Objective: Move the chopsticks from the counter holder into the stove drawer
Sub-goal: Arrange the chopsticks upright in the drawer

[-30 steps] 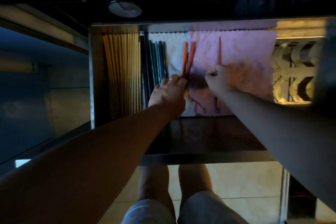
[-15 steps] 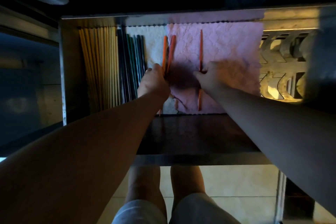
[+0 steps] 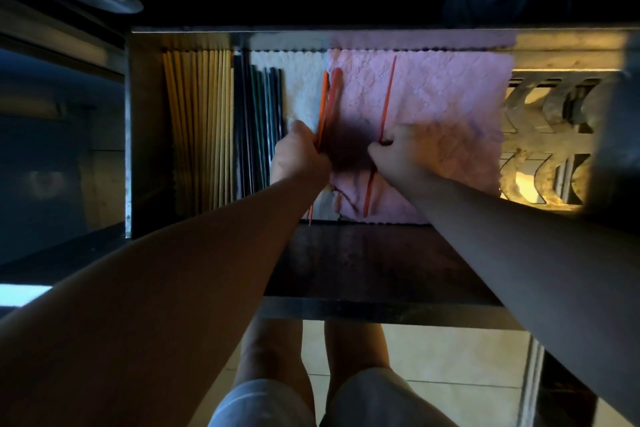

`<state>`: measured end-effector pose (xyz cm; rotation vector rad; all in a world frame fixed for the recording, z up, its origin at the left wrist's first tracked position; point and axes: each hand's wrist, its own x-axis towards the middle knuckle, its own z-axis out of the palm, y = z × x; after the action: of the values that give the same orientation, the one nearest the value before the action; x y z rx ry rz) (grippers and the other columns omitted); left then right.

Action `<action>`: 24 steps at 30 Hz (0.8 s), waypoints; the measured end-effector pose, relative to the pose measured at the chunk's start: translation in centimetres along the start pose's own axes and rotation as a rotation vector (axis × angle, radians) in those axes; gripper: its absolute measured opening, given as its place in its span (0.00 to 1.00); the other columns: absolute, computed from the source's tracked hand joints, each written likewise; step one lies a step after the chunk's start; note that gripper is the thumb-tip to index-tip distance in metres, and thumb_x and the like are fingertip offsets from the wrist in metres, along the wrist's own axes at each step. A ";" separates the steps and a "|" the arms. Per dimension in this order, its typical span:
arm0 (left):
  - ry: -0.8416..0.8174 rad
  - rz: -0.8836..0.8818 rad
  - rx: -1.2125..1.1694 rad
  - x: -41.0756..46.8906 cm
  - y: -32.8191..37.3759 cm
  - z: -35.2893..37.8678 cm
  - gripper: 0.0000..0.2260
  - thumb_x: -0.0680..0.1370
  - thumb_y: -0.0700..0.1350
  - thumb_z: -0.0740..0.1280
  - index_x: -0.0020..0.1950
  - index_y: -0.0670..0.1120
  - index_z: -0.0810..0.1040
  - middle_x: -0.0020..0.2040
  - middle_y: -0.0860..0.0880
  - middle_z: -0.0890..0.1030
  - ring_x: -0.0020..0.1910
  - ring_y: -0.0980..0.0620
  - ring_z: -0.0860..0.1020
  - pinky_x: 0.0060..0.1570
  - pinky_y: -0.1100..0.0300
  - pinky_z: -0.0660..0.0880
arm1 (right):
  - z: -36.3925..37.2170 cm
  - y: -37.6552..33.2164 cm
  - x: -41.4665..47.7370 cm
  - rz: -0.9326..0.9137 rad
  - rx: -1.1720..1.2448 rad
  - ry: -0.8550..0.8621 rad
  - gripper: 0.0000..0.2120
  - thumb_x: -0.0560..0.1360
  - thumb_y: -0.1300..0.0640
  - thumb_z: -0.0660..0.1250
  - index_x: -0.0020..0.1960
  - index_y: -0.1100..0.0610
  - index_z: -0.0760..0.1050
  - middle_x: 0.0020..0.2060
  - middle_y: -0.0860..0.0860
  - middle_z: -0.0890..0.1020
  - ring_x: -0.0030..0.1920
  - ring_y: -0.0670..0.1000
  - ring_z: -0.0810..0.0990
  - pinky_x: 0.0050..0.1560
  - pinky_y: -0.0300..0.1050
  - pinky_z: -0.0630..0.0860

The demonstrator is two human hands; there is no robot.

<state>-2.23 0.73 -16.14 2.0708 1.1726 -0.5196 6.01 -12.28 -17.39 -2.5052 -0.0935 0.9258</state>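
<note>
The open metal stove drawer (image 3: 138, 135) lies below me, lined with a white cloth (image 3: 301, 87) and a pink cloth (image 3: 440, 94). My left hand (image 3: 299, 156) is closed around a small bunch of orange chopsticks (image 3: 329, 97) lying along the seam of the two cloths. My right hand (image 3: 398, 152) grips a single orange chopstick (image 3: 388, 94) on the pink cloth, a hand's width to the right. Both sets point away from me. The counter holder is out of view.
Rows of yellow wooden chopsticks (image 3: 201, 121) and dark green-black chopsticks (image 3: 259, 114) fill the drawer's left side. A perforated metal rack (image 3: 550, 135) sits at the right. The drawer's front panel (image 3: 363, 263) is near my legs, above tiled floor (image 3: 450, 357).
My left hand has turned from lying flat over the orange chopsticks to gripping them from the side. My right hand stays on the single chopstick. The view shifted slightly.
</note>
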 end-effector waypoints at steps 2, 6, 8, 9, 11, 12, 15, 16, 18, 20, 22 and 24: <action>0.024 0.011 -0.019 -0.2 -0.2 -0.6 0.11 0.72 0.41 0.67 0.53 0.47 0.73 0.45 0.47 0.80 0.41 0.47 0.78 0.33 0.59 0.71 | 0.6 -0.6 -0.4 0.002 0.097 -0.075 0.06 0.71 0.57 0.66 0.36 0.53 0.71 0.31 0.50 0.74 0.36 0.51 0.75 0.37 0.39 0.66; 0.048 -0.011 -0.049 -0.6 -0.9 -1.7 0.09 0.74 0.43 0.68 0.51 0.50 0.71 0.46 0.48 0.81 0.42 0.46 0.80 0.42 0.50 0.80 | 2.5 -2.4 -0.4 0.011 0.265 -0.301 0.10 0.73 0.66 0.66 0.35 0.58 0.73 0.31 0.54 0.77 0.32 0.53 0.75 0.40 0.49 0.73; 0.071 -0.031 -0.044 -0.5 -1.4 -2.2 0.10 0.75 0.42 0.69 0.53 0.49 0.72 0.47 0.49 0.80 0.43 0.48 0.80 0.41 0.53 0.79 | 3.6 -3.3 -0.1 0.001 0.274 -0.345 0.14 0.73 0.68 0.67 0.31 0.56 0.71 0.28 0.53 0.75 0.31 0.52 0.74 0.40 0.50 0.72; 0.081 -0.033 -0.033 -0.4 -1.7 -2.4 0.10 0.75 0.41 0.69 0.54 0.49 0.72 0.47 0.50 0.80 0.42 0.50 0.78 0.38 0.56 0.76 | 4.0 -3.8 -0.1 0.000 0.272 -0.352 0.13 0.72 0.67 0.68 0.31 0.57 0.72 0.29 0.52 0.75 0.32 0.52 0.74 0.40 0.49 0.72; 0.093 -0.035 -0.023 -0.2 -2.3 -2.7 0.10 0.75 0.40 0.68 0.53 0.49 0.73 0.44 0.51 0.78 0.38 0.54 0.74 0.30 0.60 0.67 | 4.9 -4.5 0.0 0.015 0.303 -0.363 0.06 0.72 0.67 0.70 0.38 0.61 0.75 0.32 0.53 0.75 0.34 0.50 0.74 0.38 0.41 0.73; 0.098 -0.038 -0.027 -0.1 -2.6 -2.9 0.10 0.74 0.40 0.68 0.52 0.49 0.72 0.43 0.51 0.77 0.36 0.54 0.72 0.29 0.60 0.64 | 5.2 -4.8 0.0 0.021 0.312 -0.363 0.06 0.72 0.67 0.70 0.39 0.60 0.74 0.32 0.52 0.75 0.33 0.48 0.73 0.34 0.36 0.72; 0.094 -0.060 -0.033 0.2 -3.5 -3.2 0.10 0.73 0.39 0.67 0.52 0.49 0.72 0.39 0.54 0.73 0.36 0.54 0.71 0.31 0.59 0.65 | 6.6 -5.3 0.0 0.015 0.315 -0.331 0.12 0.72 0.68 0.69 0.35 0.58 0.71 0.35 0.56 0.76 0.38 0.51 0.76 0.35 0.39 0.72; 0.089 -0.068 -0.035 0.3 -3.7 -3.3 0.10 0.74 0.39 0.67 0.52 0.48 0.72 0.38 0.54 0.72 0.35 0.55 0.71 0.33 0.58 0.66 | 6.9 -5.4 0.1 0.023 0.316 -0.324 0.13 0.73 0.67 0.69 0.34 0.57 0.71 0.37 0.58 0.76 0.40 0.52 0.76 0.37 0.42 0.71; 0.078 -0.069 -0.044 0.4 -3.9 -3.4 0.10 0.74 0.38 0.66 0.53 0.48 0.72 0.39 0.54 0.72 0.35 0.56 0.70 0.33 0.58 0.67 | 7.4 -5.4 0.2 0.031 0.277 -0.314 0.08 0.73 0.65 0.69 0.37 0.60 0.74 0.39 0.58 0.76 0.40 0.52 0.75 0.37 0.40 0.69; 0.057 -0.063 -0.066 0.5 -3.9 -3.4 0.09 0.75 0.38 0.65 0.53 0.47 0.72 0.42 0.51 0.76 0.37 0.54 0.72 0.34 0.58 0.68 | 7.5 -5.6 0.1 0.023 0.248 -0.280 0.05 0.73 0.62 0.71 0.45 0.64 0.79 0.38 0.57 0.78 0.37 0.50 0.76 0.33 0.37 0.70; 0.033 -0.071 -0.094 0.6 -3.8 -3.5 0.08 0.75 0.38 0.65 0.53 0.46 0.72 0.45 0.48 0.77 0.38 0.52 0.73 0.35 0.57 0.70 | 7.6 -5.8 0.2 0.020 0.234 -0.229 0.06 0.72 0.60 0.72 0.37 0.60 0.78 0.33 0.55 0.78 0.32 0.44 0.77 0.32 0.37 0.72; 0.011 -0.085 -0.107 0.8 -3.7 -3.4 0.08 0.76 0.40 0.66 0.54 0.46 0.71 0.46 0.47 0.77 0.40 0.50 0.75 0.37 0.55 0.73 | 7.6 -6.0 0.1 0.040 0.242 -0.216 0.15 0.71 0.60 0.72 0.28 0.53 0.71 0.26 0.49 0.73 0.29 0.45 0.76 0.31 0.39 0.71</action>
<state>-4.98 5.00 -15.66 1.9421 1.2715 -0.4752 1.88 -3.84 -19.79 -2.1880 0.0000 1.1494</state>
